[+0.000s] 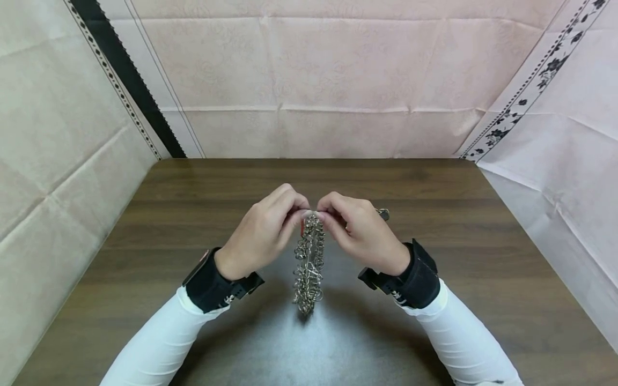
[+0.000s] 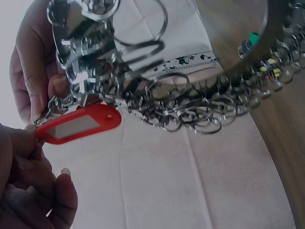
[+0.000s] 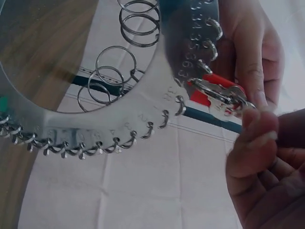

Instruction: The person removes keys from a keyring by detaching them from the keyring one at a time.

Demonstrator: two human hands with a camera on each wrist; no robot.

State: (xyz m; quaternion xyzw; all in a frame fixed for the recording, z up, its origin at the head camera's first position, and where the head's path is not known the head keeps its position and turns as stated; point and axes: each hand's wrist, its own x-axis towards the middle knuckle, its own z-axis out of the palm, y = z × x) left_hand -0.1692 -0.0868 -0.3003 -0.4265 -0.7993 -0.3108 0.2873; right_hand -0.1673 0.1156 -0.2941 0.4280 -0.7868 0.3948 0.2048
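A metal key hoop [image 3: 114, 123] hangs between both hands, engraved with numbers and threaded with many split rings [image 2: 205, 112]. A red key tag [image 2: 105, 118] with a pale label hangs at its top edge, beside small metal links [image 3: 224, 98]. My left hand [image 1: 263, 230] pinches at the end of the tag. Opposite it, my right hand [image 1: 364, 230] pinches the small metal ring at the links with thumb and forefinger. The fingertips of both hands nearly meet above the hoop. The exact grip points are partly hidden by the fingers.
Under the hands lies a brown wood-grain table [image 1: 193, 332]. A small round metallic thing [image 1: 383, 214] shows just behind the right hand. Pale cloth walls [image 1: 309, 69] stand at the back and both sides. Black bands are on both wrists.
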